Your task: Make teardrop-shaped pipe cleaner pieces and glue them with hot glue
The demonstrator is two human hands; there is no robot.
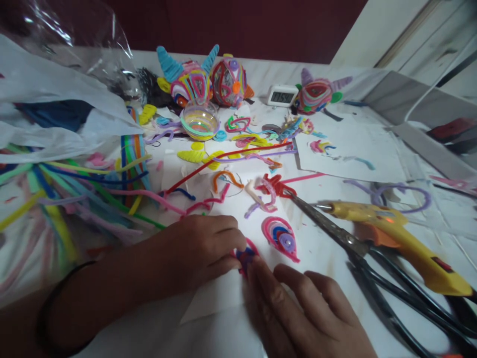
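My left hand [203,246] pinches the left side of a small coiled pipe cleaner piece [245,256] in pink and blue. The thumb and fingertips of my right hand [307,303] press on its right side, so much of it is hidden. Both hands rest over white paper [212,298]. Just beyond my right hand lies a finished-looking teardrop [279,237] of pink, white and blue pipe cleaner with a purple button [286,242]. Farther up are a red pipe cleaner bundle [278,186] and a curved orange pipe cleaner [225,175].
Black-handled scissors [350,241] and a yellow glue gun [395,228] lie on the right. Loose pipe cleaners [55,194] spread at the left. Behind stand decorated balls [192,82], a clear bowl [200,122] and a digital timer [282,95]. A plastic bag [55,74] sits back left.
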